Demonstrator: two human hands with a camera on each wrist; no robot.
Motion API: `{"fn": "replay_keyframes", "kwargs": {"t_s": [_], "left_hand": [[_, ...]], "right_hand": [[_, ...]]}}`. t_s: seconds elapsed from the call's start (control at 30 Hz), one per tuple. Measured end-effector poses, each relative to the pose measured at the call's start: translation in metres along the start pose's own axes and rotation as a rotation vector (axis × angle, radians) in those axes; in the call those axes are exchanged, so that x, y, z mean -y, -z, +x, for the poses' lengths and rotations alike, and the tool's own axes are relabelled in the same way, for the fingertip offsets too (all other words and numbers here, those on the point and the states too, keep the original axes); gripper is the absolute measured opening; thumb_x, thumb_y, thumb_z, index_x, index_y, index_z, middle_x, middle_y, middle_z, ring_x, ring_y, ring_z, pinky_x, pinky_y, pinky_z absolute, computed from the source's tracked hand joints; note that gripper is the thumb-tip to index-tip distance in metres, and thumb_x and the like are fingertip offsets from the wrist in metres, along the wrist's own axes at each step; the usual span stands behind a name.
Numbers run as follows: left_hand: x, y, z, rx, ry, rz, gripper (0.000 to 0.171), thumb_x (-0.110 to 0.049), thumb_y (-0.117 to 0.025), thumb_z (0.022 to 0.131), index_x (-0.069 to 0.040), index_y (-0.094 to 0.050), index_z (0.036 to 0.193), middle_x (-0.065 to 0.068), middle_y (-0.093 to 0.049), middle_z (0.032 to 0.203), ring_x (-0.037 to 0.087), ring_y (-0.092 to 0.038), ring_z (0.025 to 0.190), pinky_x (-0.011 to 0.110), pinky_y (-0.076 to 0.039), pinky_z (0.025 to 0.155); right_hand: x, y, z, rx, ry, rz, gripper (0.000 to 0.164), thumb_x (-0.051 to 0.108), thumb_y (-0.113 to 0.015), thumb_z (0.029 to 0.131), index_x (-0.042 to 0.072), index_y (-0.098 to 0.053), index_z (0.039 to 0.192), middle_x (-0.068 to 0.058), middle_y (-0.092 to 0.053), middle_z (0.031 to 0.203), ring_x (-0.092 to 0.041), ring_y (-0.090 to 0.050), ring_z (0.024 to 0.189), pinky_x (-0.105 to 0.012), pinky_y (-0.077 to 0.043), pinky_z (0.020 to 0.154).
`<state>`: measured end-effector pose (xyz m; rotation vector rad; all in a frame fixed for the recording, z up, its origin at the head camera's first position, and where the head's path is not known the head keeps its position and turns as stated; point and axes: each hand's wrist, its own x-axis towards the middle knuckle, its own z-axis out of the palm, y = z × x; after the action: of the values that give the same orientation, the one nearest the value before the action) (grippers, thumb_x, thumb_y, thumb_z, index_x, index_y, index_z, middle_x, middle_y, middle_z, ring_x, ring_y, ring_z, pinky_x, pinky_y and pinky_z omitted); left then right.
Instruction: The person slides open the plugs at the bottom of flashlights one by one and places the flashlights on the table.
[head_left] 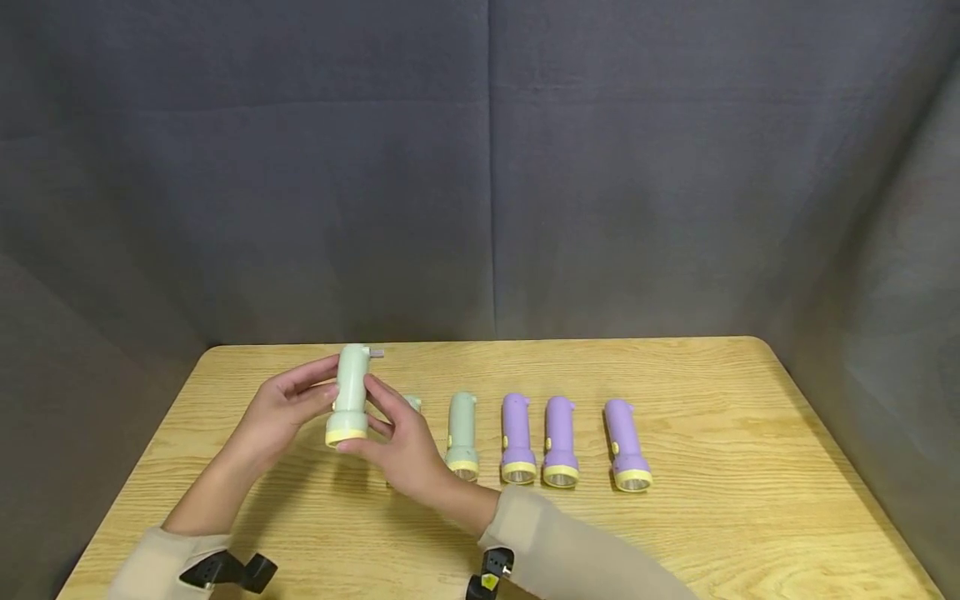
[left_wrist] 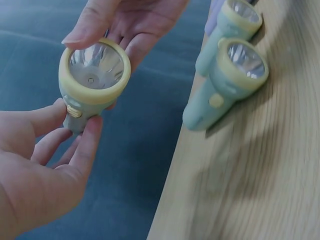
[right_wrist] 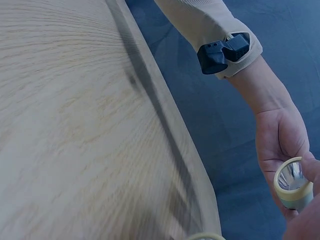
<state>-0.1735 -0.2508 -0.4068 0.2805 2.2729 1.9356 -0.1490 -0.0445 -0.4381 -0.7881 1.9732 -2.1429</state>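
Note:
A pale green flashlight [head_left: 350, 387] with a yellow rim is held above the left part of the table, lens end down in the head view. A small grey prong [head_left: 377, 353] sticks out to the right from its tail. My left hand [head_left: 288, 410] grips the body from the left, thumb and fingertips around it near the yellow switch [left_wrist: 74, 110]. My right hand [head_left: 408, 454] holds it from the right, its thumb [left_wrist: 85, 30] on the lens rim and its fingers behind the body. The lens faces the left wrist camera.
On the wooden table [head_left: 720, 542], a green flashlight [head_left: 462, 433] and three purple flashlights [head_left: 516, 437] lie in a row, lenses toward me. Another green flashlight [head_left: 413, 402] is mostly hidden behind my right hand. A dark curtain [head_left: 480, 208] hangs around the table.

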Motion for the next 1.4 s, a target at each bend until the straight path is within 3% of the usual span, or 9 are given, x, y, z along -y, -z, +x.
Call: {"fn": "replay_keyframes", "kwargs": {"t_s": [0.37,0.63,0.83,1.13,1.4], "left_hand": [[0.019,0.025,-0.009,0.021,0.021,-0.019,0.055,-0.015,-0.064,0.102,0.006,-0.044,0.149,-0.013,-0.061,0.128,0.004,-0.062,0.114,0.023,-0.055,0.092],[0.036,0.038,-0.015,0.006,0.033,-0.024,0.053,-0.011,-0.064,0.102,0.006,-0.045,0.149,-0.016,-0.06,0.127,0.002,-0.06,0.113,0.022,-0.055,0.091],[0.051,0.053,-0.016,0.065,0.06,-0.029,0.053,-0.012,-0.06,0.104,0.004,-0.042,0.151,-0.014,-0.058,0.13,0.003,-0.062,0.114,0.024,-0.055,0.092],[0.072,0.073,-0.02,0.124,0.072,-0.106,0.05,-0.006,-0.054,0.106,0.004,-0.039,0.153,-0.015,-0.059,0.131,0.003,-0.061,0.116,0.022,-0.054,0.094],[0.084,0.083,-0.021,0.13,0.093,-0.109,0.051,-0.006,-0.054,0.106,0.008,-0.038,0.152,-0.016,-0.062,0.129,0.003,-0.062,0.116,0.023,-0.054,0.094]], "right_hand": [[-0.015,-0.026,0.005,0.011,-0.015,-0.026,0.084,0.006,-0.075,0.092,0.001,-0.026,0.159,-0.01,-0.025,0.165,-0.023,-0.031,0.149,-0.023,-0.041,0.11],[-0.027,-0.04,0.01,0.055,-0.086,-0.043,0.084,0.008,-0.072,0.095,-0.001,-0.02,0.16,-0.012,-0.017,0.168,-0.019,-0.025,0.151,-0.018,-0.039,0.109],[-0.031,-0.05,0.012,0.077,-0.131,-0.102,0.083,0.009,-0.07,0.097,-0.002,-0.017,0.16,-0.014,-0.015,0.167,-0.018,-0.028,0.149,-0.015,-0.039,0.106],[-0.04,-0.068,0.015,0.035,-0.175,-0.12,0.082,0.007,-0.072,0.094,-0.004,-0.023,0.158,-0.017,-0.021,0.165,-0.018,-0.031,0.147,-0.014,-0.042,0.103],[-0.054,-0.078,0.02,0.024,-0.171,-0.106,0.081,0.006,-0.076,0.091,0.001,-0.031,0.158,-0.012,-0.032,0.162,-0.016,-0.037,0.144,-0.015,-0.043,0.102]]}}
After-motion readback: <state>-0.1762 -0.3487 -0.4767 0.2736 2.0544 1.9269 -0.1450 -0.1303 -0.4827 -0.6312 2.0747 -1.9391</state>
